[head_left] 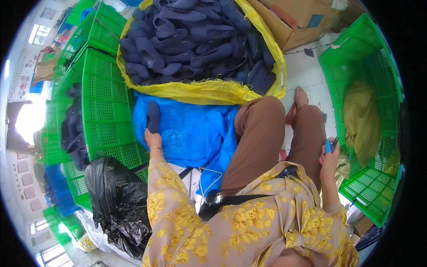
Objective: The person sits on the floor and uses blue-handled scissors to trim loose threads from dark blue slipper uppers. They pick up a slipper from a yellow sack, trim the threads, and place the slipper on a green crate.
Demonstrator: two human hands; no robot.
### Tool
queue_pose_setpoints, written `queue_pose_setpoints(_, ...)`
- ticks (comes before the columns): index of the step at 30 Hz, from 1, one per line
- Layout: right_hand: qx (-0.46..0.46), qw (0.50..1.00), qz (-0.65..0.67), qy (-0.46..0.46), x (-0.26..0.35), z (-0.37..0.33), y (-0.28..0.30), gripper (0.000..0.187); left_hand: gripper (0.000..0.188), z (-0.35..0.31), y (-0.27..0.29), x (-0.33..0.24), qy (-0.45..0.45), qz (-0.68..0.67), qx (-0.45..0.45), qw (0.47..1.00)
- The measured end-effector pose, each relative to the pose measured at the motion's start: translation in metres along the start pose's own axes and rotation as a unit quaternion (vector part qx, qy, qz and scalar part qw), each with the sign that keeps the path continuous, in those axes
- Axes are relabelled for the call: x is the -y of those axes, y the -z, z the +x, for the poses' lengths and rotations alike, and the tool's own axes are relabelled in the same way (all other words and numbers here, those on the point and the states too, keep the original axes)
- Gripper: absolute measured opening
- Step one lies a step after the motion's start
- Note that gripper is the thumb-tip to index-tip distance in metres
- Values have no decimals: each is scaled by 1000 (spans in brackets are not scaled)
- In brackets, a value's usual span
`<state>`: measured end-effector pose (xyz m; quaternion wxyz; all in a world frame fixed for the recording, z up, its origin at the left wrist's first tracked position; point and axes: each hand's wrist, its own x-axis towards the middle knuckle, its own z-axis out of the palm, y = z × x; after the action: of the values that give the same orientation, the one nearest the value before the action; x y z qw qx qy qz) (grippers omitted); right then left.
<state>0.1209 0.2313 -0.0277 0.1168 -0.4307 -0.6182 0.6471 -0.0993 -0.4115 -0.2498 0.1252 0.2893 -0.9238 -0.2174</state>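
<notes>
My left hand is closed round the near end of a dark navy slip-on shoe, which points away from me above a blue plastic sheet. My right hand is by my right knee, closed on a small dark metal tool; it looks like thread snips, but its shape is partly hidden by the fingers. A blue wrap covers one finger of that hand. In front of me, a wide yellow sack is heaped with dark navy shoes of the same sort.
Green plastic crates stand along my left, with dark pieces in one. A black plastic bag sits near my left elbow. To the right, another green crate holds an olive cloth sack. Cardboard boxes are behind the yellow sack.
</notes>
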Motion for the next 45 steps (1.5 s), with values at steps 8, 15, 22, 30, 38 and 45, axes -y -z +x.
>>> queue_pose_setpoints(8, -35, 998, -30, 43, -13, 8, -7, 16, 26, -66, 15, -91, -77, 116, 74, 987)
queue_pose_setpoints(15, -6, 996, -50, 72, -13, 7, -10, 13, 23, -192, -42, -93, -177, 81, 321, 927)
queue_pose_setpoints(22, 7, 998, -50, 48, 9, 7, -12, 6, 19, -202, -19, -102, -264, 36, 245, 932)
queue_pose_setpoints(30, 39, 994, 66, 80, 73, 40, -65, 7, 26, -170, -18, -182, -291, 215, 343, 867)
queue_pose_setpoints(38, 9, 957, 289, 26, 100, 124, -167, 7, 17, -139, -93, -376, -336, -207, 278, 876)
queue_pose_setpoints(45, 132, 990, 57, -7, 45, 89, -178, 9, 68, -175, -243, -438, -229, -45, 442, 866)
